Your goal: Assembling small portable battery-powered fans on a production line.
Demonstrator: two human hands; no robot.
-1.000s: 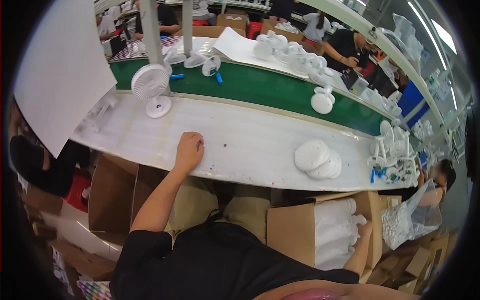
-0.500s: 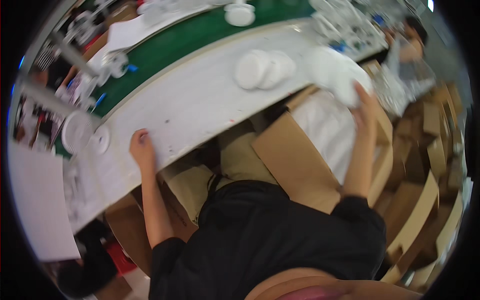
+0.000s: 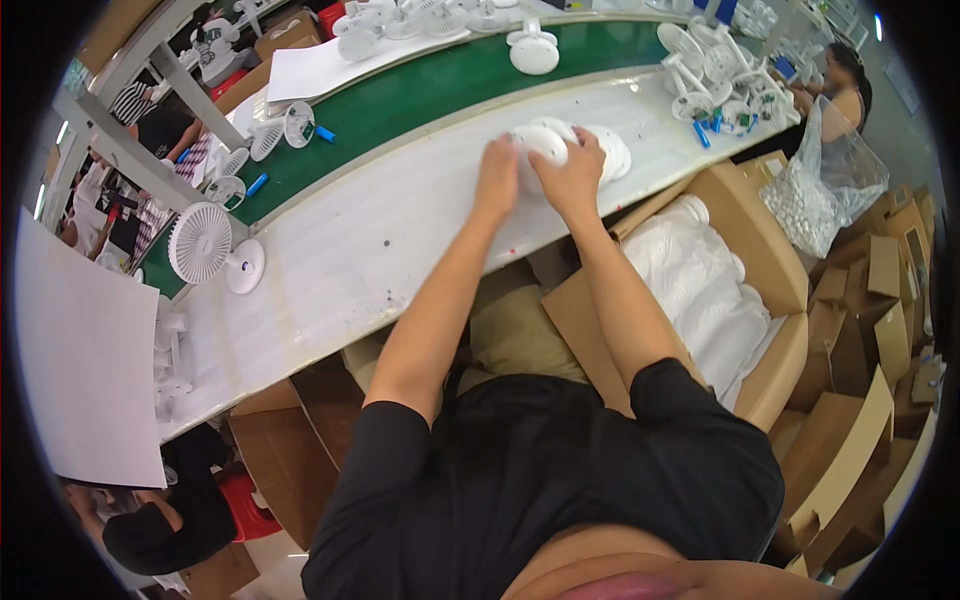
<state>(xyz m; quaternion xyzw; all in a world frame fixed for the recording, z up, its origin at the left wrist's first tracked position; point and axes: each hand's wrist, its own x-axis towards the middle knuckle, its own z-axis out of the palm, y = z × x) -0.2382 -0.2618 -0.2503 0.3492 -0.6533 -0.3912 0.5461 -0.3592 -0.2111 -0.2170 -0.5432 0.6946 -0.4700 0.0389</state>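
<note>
Both my hands meet over a small group of white round plastic pieces on the white work board (image 3: 340, 235). My right hand (image 3: 574, 178) is closed on a white round plastic piece (image 3: 540, 143), thumb on its near face and fingers over its right side. My left hand (image 3: 496, 182) is at the same piece's left edge, its fingers curled and slightly blurred. More white discs (image 3: 612, 152) lie just right of my right hand, partly hidden by it.
An open carton (image 3: 760, 240) with a white plastic liner (image 3: 685, 270) stands right of me. A white fan (image 3: 200, 243) is at the board's left. Beyond runs a green belt (image 3: 390, 95). White fan parts (image 3: 705, 75) pile far right, near a co-worker (image 3: 845, 90) and clear bag (image 3: 825, 190).
My right hand has moved left from above the carton to the round pieces. My left hand has come from the board's left part to the same place. The view has shifted slightly.
</note>
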